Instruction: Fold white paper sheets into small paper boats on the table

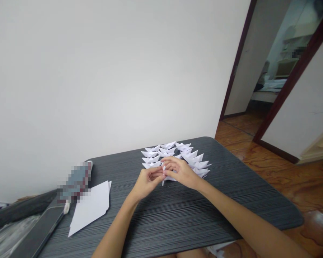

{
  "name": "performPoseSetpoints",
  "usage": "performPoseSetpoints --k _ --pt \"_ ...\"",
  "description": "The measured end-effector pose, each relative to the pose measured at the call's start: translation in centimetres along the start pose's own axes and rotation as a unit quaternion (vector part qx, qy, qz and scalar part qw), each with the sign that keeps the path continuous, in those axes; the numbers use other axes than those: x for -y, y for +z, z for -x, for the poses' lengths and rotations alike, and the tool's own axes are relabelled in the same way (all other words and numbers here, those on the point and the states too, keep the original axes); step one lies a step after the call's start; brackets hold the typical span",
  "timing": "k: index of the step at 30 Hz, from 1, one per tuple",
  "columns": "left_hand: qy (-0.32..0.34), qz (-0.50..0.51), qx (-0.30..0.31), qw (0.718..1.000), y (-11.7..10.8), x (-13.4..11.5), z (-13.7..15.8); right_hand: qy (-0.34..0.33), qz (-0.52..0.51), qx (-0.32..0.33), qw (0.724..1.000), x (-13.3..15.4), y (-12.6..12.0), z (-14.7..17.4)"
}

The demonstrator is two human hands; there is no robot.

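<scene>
With your hands as the centre of the clock and twelve toward the wall, your left hand (pixel 148 182) comes in from seven o'clock and your right hand (pixel 183 173) from four. Both are pinching one small piece of white paper (pixel 164 168) between thumbs and fingertips, right at the clock's centre, just above the dark tabletop (pixel 177 218). Your fingers cover most of it, so you cannot tell from here exactly how far its folds have got. Around the far side, from eleven o'clock round to about three, folded paper boats (pixel 150 154) sit close together in rough rows, some partly hidden behind your right hand. Between eight and nine o'clock, flat white sheets (pixel 93 206) lie loosely stacked, apart from your hands, with a blurred-out object (pixel 76 181) near their far edge. By the look of it, the step in hand is shaping or creasing this piece by fingertip. The next move seems to call for an even pinch from both sides, the edges lined up before you press, and a light touch, since thin paper could crumple or tear at a tight corner.
</scene>
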State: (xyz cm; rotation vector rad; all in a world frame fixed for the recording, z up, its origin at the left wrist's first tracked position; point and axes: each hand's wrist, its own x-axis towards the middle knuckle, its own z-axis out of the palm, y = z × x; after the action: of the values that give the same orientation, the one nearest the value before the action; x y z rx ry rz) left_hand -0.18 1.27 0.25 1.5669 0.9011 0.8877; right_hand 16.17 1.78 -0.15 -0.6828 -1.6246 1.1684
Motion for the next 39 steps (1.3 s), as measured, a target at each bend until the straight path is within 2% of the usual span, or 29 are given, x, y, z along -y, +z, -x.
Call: performPoseSetpoints --k 4,9,14,18,22,29,32,39 --pt "0.005 0.002 -0.037 0.999 0.1 -0.2 0.1 0.008 0.014 -0.002 1.0 -0.1 -0.1 -0.1" --pt "0.017 0.005 -0.067 0.998 0.2 -0.7 0.0 -0.058 0.087 0.003 0.994 0.2 -0.3 -0.1" --pt "0.074 -0.05 -0.115 0.989 0.5 0.0 0.1 -0.098 0.192 -0.051 0.975 0.5 0.4 0.2" --pt "0.11 -0.065 -0.121 0.984 1.0 0.6 0.1 -0.108 0.225 -0.082 0.965 0.2 0.9 0.4" --pt "0.094 -0.041 -0.13 0.986 1.1 0.2 0.1 -0.108 0.192 -0.088 0.971 0.1 0.7 0.4" --pt "0.049 0.06 -0.145 0.986 0.3 -0.4 0.1 -0.114 0.149 -0.036 0.982 1.1 -0.1 0.2" --pt "0.042 0.1 -0.143 0.984 0.4 -0.4 0.1 -0.096 0.119 -0.049 0.987 0.6 -0.1 0.1" --pt "0.024 0.068 -0.175 0.982 1.4 -0.9 -0.1 -0.024 -0.012 -0.091 0.995 -0.5 0.3 -0.3"
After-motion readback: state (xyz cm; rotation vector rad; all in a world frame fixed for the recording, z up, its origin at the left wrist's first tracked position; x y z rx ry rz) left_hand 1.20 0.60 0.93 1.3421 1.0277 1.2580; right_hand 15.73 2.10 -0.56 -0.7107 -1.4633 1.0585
